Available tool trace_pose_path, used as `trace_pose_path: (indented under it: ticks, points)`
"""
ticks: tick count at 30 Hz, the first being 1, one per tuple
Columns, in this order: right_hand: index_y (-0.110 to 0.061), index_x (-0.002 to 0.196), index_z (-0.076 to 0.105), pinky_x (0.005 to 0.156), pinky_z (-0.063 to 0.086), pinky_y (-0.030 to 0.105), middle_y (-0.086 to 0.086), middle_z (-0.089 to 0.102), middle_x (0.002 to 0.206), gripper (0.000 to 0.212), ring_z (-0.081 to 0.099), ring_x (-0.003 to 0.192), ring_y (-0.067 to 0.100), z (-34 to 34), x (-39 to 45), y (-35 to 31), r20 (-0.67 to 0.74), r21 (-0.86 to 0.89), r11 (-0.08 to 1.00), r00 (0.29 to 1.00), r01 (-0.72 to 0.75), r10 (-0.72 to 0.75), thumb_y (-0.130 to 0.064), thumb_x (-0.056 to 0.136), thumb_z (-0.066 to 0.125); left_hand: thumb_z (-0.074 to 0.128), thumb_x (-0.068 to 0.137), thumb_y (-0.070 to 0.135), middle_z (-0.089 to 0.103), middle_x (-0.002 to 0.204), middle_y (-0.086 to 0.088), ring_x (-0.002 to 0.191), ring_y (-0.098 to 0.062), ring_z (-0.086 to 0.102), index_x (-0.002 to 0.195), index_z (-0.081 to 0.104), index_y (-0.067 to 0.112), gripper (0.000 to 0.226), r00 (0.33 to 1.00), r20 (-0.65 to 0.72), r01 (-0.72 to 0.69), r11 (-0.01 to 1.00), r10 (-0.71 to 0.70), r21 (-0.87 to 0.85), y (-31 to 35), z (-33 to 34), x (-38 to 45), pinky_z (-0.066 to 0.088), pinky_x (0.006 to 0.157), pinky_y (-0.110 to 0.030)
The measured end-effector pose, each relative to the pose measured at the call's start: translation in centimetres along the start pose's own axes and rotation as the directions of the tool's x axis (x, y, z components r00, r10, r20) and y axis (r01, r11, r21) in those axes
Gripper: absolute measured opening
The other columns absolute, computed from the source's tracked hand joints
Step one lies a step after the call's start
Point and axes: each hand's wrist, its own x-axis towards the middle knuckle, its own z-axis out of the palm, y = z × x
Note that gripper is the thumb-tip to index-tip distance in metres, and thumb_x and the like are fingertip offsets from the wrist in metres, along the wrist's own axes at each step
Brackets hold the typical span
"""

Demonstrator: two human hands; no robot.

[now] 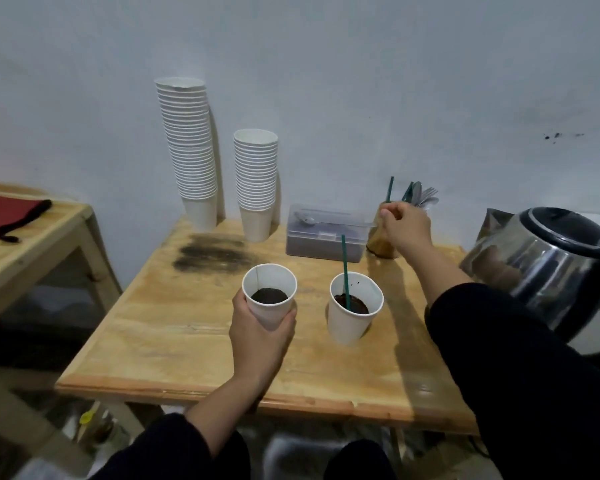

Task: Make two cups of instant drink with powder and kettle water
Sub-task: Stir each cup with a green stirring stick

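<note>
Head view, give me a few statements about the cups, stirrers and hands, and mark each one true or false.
1. The left hand holds the left cup. True.
2. Both cups on the table have a stirrer in them. False: only the right cup has a green stirrer.
3. The right hand pinches a green stick at the holder. True.
4. The kettle is being poured. False: no hand is on it.
5. The two cup stacks are equal in height. False: the left stack is taller than the right stack.
</note>
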Motion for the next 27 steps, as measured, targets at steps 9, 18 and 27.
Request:
trace_pose_path:
  ticks: [9, 18, 27]
  points:
    - [-0.011, 0.115, 0.063, 0.097, 0.04, 0.029, 0.011, 0.064, 0.122, 0.03, 0.053, 0.117, 0.03, 1.3, 4.8, 1.7, -0.027, -0.109, 0.994, 1.0, -0.001, -0.002, -0.018, 0.094, 0.043, 0.083, 0.067, 0.029, 0.06, 0.112, 0.004, 0.096, -0.012, 0.056, 0.123, 0.045, 0.021, 0.068, 1.0, -0.026, 0.003, 0.999, -0.002, 0.053, -0.4, 0.2, 0.1, 0.041, 0.078, -0.021]
    - [-0.006, 0.123, 0.059, 0.105, 0.035, 0.033, 0.012, 0.054, 0.136, 0.035, 0.046, 0.127, 0.031, 2.3, 5.6, 1.8, 0.115, -0.238, 0.966, 0.99, 0.103, -0.077, -0.011, 0.095, 0.038, 0.083, 0.067, 0.028, 0.061, 0.11, 0.004, 0.096, -0.012, 0.057, 0.118, 0.045, 0.022, 0.064, 1.0, -0.027, 0.013, 0.996, -0.01, 0.083, -0.5, 0.2, 0.0, 0.041, 0.077, -0.02]
    - [-0.005, 0.121, 0.06, 0.096, 0.041, 0.033, 0.019, 0.058, 0.126, 0.035, 0.051, 0.119, 0.034, 2.3, 6.5, 1.4, 0.124, -0.229, 0.973, 0.992, 0.001, 0.028, -0.012, 0.091, 0.042, 0.083, 0.067, 0.026, 0.059, 0.11, 0.006, 0.096, -0.009, 0.055, 0.114, 0.042, 0.028, 0.063, 1.0, -0.022, -0.003, 0.995, 0.005, 0.097, -0.4, 0.1, 0.0, 0.04, 0.076, -0.015]
